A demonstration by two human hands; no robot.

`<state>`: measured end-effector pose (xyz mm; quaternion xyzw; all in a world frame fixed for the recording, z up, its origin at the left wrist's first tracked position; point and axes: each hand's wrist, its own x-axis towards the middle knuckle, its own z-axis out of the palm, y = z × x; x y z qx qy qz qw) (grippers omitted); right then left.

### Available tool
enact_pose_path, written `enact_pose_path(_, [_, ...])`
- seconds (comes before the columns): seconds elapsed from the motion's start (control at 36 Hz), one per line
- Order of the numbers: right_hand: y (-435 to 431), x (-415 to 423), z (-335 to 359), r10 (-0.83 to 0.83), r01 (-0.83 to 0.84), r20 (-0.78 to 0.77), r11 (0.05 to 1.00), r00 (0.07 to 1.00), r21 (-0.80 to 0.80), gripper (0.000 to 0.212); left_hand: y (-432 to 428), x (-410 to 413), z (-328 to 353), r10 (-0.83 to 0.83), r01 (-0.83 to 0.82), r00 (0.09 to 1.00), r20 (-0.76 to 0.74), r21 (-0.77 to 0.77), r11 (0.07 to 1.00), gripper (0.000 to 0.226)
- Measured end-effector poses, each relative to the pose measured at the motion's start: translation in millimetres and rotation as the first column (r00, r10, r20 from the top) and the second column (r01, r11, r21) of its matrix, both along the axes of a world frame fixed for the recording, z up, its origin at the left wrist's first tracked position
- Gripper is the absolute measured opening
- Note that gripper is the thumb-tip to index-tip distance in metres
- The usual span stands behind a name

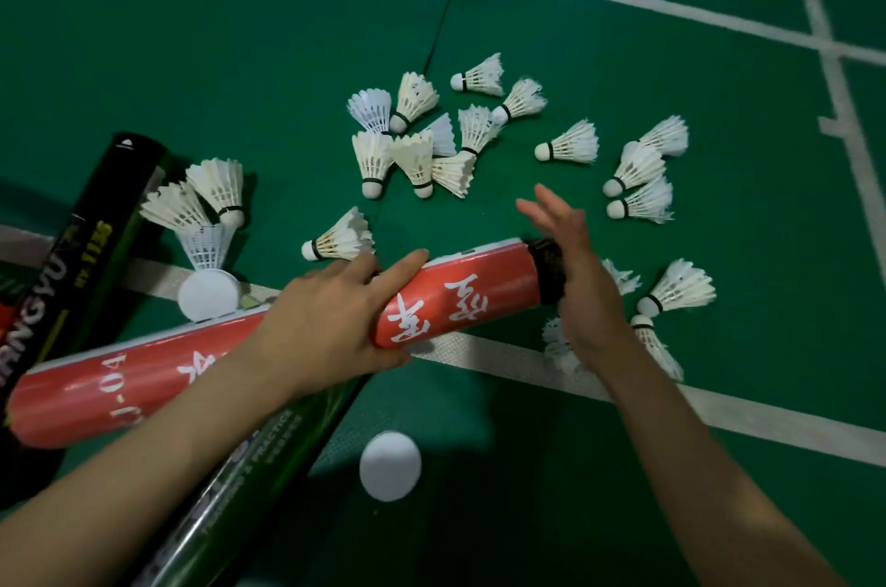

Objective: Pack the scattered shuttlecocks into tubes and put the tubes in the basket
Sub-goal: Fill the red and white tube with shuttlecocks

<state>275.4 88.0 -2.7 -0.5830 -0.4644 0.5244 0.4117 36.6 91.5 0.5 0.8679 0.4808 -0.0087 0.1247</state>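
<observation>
Head view: left hand grips red tube; right hand spread, holding nothing

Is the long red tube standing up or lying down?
Lying on its side. The long red cardboard tube runs sideways across the green floor, with the left hand gripping its middle.

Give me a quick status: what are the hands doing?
Left hand grips red tube. Right hand open at its dark end. Shuttlecocks lie scattered on floor; nothing blocking.
</observation>
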Motion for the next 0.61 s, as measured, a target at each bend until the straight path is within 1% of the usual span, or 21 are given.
enact_pose_path(0.03, [-2,-3,-2,-0.016,0.015,-0.053,1.0,0.998,-0.026,0.05,0,3,0,-0.001,0.001,1.0,-0.004,-0.002,1.0,0.097])
enact_pose_path(0.06, [-4,-7,-3,-0.007,0.005,-0.07,0.999,0.998,-0.039,0.05,-1,7,-1,-0.007,0.007,1.0,-0.009,-0.003,1.0,0.096])
enact_pose_path(0.14, [-8,-10,-6,0.041,-0.041,-0.014,0.997,0.999,-0.065,0.056,0,19,-5,-0.023,0.02,0.998,-0.054,-0.042,0.999,0.097])
enact_pose_path(0.19, [-5,-3,-10,0.025,-0.031,-0.062,0.994,0.998,-0.104,0.061,4,26,-10,-0.012,0.006,0.995,-0.096,-0.071,0.997,0.098])
enact_pose_path(0.22, [-2,3,-13,0.021,-0.027,-0.054,0.993,0.998,-0.113,0.06,6,29,-12,-0.01,0.002,0.994,-0.109,-0.073,0.997,0.098])
enact_pose_path(0.25, [1,9,-15,0.014,-0.014,-0.008,0.994,1.0,-0.112,0.058,7,33,-14,-0.011,0.003,0.993,-0.117,-0.07,0.998,0.098])
enact_pose_path(0.31, [9,24,-20,-0.026,0.039,0.214,0.997,0.976,-0.06,0.053,8,43,-19,-0.023,0.015,0.991,-0.133,-0.062,0.998,0.098])
enact_pose_path(0.33, [14,35,-25,-0.062,0.075,0.353,0.997,0.934,-0.024,0.05,8,47,-22,-0.03,0.022,0.99,-0.141,-0.056,0.998,0.097])
enact_pose_path(0.39, [26,61,-38,-0.101,0.127,0.615,0.992,0.782,0.002,0.046,12,53,-24,-0.042,0.035,0.986,-0.16,-0.048,0.998,0.098])
enact_pose_path(0.42, [32,76,-44,-0.07,0.136,0.713,0.99,0.697,-0.036,0.049,15,56,-24,-0.047,0.04,0.985,-0.169,-0.047,0.998,0.098])
enact_pose_path(0.44, [36,89,-52,0.001,0.137,0.785,0.984,0.619,-0.109,0.054,18,58,-24,-0.049,0.042,0.984,-0.174,-0.044,0.998,0.099])
enact_pose_path(0.5, [41,111,-64,0.187,0.119,0.855,0.954,0.484,-0.277,0.067,26,62,-24,-0.041,0.036,0.981,-0.187,-0.03,0.999,0.1])
enact_pose_path(0.53, [42,118,-69,0.261,0.115,0.857,0.932,0.443,-0.343,0.074,30,65,-24,-0.036,0.033,0.98,-0.198,-0.021,0.999,0.1])
enact_pose_path(0.58, [43,125,-78,0.345,0.117,0.842,0.897,0.416,-0.425,0.079,38,69,-26,-0.021,0.015,0.973,-0.228,-0.025,1.0,0.102])
enact_pose_path(0.61, [43,126,-81,0.374,0.102,0.838,0.89,0.397,-0.445,0.075,41,70,-27,-0.017,0.009,0.97,-0.242,-0.034,0.999,0.103])
